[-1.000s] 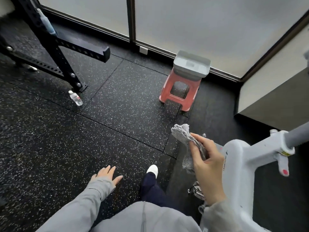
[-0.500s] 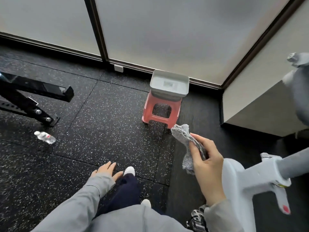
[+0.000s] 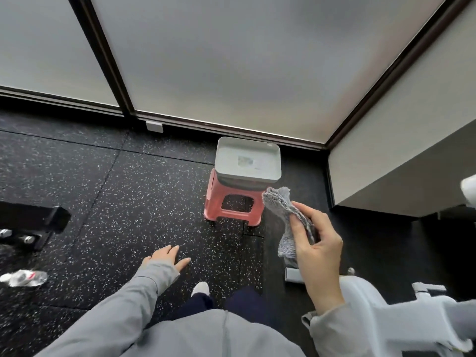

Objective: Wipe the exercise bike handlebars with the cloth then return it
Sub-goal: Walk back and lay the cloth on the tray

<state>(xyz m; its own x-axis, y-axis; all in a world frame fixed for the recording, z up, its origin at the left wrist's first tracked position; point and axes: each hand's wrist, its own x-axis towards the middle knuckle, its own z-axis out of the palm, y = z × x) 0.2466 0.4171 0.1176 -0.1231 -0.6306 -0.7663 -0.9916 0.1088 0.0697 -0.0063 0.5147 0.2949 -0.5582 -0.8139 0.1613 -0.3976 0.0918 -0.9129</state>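
My right hand [image 3: 318,256] grips a crumpled grey cloth [image 3: 282,204], held up in the air just right of a red stool [image 3: 215,204]. A white tray [image 3: 247,161] sits on top of that stool. The white exercise bike frame [image 3: 381,313] fills the lower right corner, below and right of my right hand; its handlebars are out of view. My left hand [image 3: 167,257] hangs open over the speckled floor at lower centre, holding nothing.
Frosted glass panels with dark frames stand behind the stool. A beige wall ledge [image 3: 401,155] juts out at right. A black rack foot [image 3: 38,222] and a crushed plastic bottle [image 3: 24,278] lie at far left. My shoe [image 3: 201,288] shows below.
The view has swung right and upward, so the stool and tray now sit closer and nearer centre. My right hand keeps hold of the cloth; the rack and bottle slid leftward.
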